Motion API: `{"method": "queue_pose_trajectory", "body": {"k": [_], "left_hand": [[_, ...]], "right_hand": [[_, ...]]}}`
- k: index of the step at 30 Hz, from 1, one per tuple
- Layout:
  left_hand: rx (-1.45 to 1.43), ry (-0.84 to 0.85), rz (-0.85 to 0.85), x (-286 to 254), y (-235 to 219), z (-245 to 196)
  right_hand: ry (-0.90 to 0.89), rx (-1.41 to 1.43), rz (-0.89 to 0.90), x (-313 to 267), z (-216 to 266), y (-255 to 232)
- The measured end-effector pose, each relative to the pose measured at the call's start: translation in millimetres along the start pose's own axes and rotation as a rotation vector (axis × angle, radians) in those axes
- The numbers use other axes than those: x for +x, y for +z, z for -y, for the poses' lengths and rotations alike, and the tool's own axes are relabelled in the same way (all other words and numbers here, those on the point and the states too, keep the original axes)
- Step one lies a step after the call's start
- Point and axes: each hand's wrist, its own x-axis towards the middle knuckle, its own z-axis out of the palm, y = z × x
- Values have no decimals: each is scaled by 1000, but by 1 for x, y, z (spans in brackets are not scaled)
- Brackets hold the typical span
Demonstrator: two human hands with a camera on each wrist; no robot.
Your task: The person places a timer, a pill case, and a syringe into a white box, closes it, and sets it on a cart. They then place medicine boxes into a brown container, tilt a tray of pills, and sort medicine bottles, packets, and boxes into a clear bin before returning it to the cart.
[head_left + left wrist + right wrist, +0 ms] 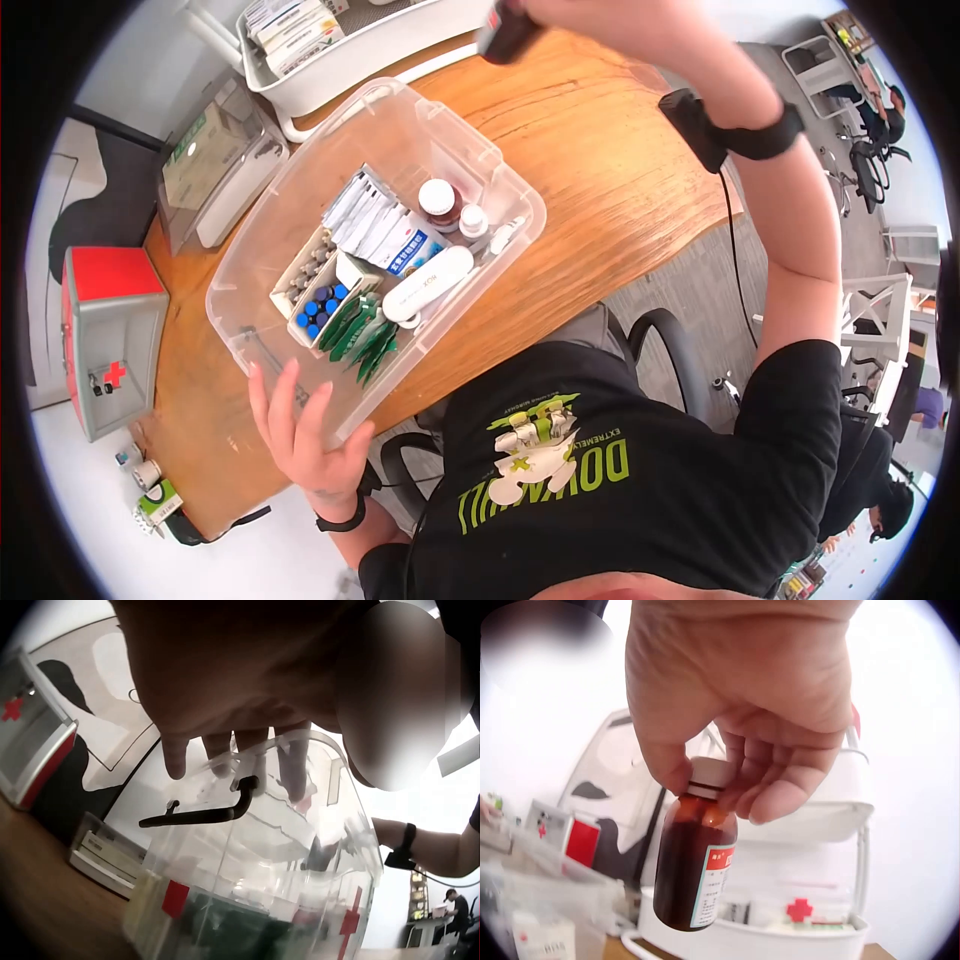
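My right hand (620,25) (742,682) is raised at the top of the head view, pinching the white cap of a brown bottle (508,38) (690,862) between thumb and fingers; the bottle hangs slightly tilted. My left hand (305,440) (232,682) has its fingers extended at the near-left end of a clear plastic box (245,265), fingertips over the rim in the left wrist view. Inside lie white sachets (375,225), blue-capped vials (320,308), green packets (360,335), a white oblong device (430,285) and white-capped bottles (438,200).
Behind the box, a white rack (330,65) carries small cartons (295,35). A lidded clear container (215,165) and a red-topped first-aid case (115,330) stand to the left. The wooden table (600,180) curves rightward. People are in the background.
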Motion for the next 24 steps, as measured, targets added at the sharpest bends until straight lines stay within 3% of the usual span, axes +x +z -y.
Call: {"method": "queue_pose_trajectory", "body": {"k": [4, 10, 17, 24], "left_hand": [[104, 64, 27, -6, -2, -3], [179, -13, 52, -6, -4, -15], [330, -125, 111, -1, -6, -33], [377, -247, 209, 8, -11, -54]], "right_hand": [[16, -124, 119, -2, -49, 63], [-60, 30, 43, 16, -75, 125], [-227, 125, 88, 32, -99, 145], [-204, 217, 137, 41, -120, 141]]}}
